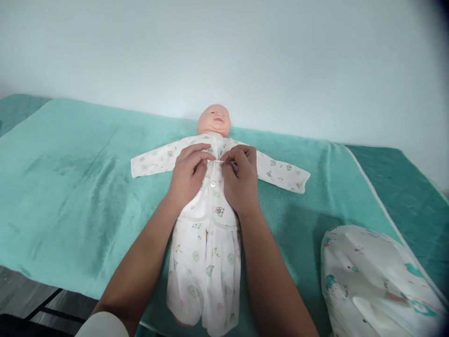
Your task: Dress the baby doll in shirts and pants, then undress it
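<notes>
A baby doll (213, 120) lies on its back, dressed in a white printed jacket (219, 212) and matching pants (210, 267). Its sleeves spread out to both sides. On the doll's chest, my left hand (191, 171) pinches one side of the jacket's front opening. My right hand (241, 175) pinches the other side of the opening, its fingertips close to those of my left hand. A button (213, 184) shows on the jacket front just below my fingers. The spot between my fingertips is partly hidden.
A light green blanket (70, 187) covers the table, over a darker green cover (396, 173). At the lower right lies a white printed cloth item (372, 271). A pale wall (224, 56) rises behind the table. Dark floor (21, 290) shows at the lower left.
</notes>
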A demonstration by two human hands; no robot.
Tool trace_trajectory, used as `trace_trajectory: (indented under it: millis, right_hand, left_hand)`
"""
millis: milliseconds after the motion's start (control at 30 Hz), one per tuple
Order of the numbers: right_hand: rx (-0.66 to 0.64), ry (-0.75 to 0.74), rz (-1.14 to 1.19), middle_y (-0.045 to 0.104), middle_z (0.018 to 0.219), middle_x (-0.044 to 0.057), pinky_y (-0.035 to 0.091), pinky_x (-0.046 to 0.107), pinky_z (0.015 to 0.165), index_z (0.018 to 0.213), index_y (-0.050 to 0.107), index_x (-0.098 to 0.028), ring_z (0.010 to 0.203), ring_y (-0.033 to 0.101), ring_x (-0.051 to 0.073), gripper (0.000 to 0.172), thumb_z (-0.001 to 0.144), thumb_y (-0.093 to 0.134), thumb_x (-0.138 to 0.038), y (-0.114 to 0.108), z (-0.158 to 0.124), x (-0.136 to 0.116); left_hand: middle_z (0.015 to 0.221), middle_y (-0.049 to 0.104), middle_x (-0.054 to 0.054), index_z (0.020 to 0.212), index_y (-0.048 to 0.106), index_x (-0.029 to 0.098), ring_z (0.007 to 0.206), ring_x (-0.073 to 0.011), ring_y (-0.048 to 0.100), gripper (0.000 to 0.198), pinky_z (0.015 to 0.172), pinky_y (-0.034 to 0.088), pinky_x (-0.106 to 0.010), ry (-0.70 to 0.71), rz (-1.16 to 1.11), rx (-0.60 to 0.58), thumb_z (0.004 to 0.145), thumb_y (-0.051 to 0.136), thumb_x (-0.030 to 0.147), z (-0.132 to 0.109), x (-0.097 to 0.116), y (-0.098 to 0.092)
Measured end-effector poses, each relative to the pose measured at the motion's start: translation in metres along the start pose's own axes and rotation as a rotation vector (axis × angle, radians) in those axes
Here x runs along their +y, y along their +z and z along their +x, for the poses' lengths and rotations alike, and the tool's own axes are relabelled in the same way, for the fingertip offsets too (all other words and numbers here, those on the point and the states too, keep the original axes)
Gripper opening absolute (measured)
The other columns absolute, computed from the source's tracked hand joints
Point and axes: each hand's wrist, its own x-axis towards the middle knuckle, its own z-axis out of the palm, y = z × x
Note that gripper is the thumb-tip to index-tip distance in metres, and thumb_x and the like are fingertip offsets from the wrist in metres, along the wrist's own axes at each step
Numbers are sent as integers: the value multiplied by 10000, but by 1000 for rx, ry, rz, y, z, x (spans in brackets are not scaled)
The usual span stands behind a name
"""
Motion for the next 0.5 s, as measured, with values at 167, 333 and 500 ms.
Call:
trace_trajectory:
  millis: [167, 333, 500]
  right_hand:
    - [12, -8, 26, 525, 1153, 91, 534, 411, 874, 879, 569, -246, 1134, 567, 227, 198, 870, 452, -87, 0, -1, 2]
    - [6, -36, 44, 571, 1228, 85, 519, 424, 905, 886, 568, -253, 1186, 576, 239, 174, 878, 469, -109, -1, -1, 1]
    - [-7, -64, 6, 687, 1161, 52, 482, 454, 960, 926, 590, -268, 1137, 586, 244, 155, 912, 502, -141, -3, 0, -4]
  left_hand:
    - [1320, 727, -42, 977, 750, 255, 1304, -203, 628, 283, 1171, 478, -432, 37, -5, -3, 984, 491, 139, 0, 2, -2]
    - [1327, 728, -32, 924, 751, 259, 1300, -210, 638, 300, 1161, 488, -441, 24, -34, -12, 960, 493, 109, 0, 3, -3]
    - [1320, 732, -20, 838, 734, 250, 1293, -208, 643, 304, 1172, 478, -446, 17, -60, -6, 925, 506, 68, 0, 1, -2]
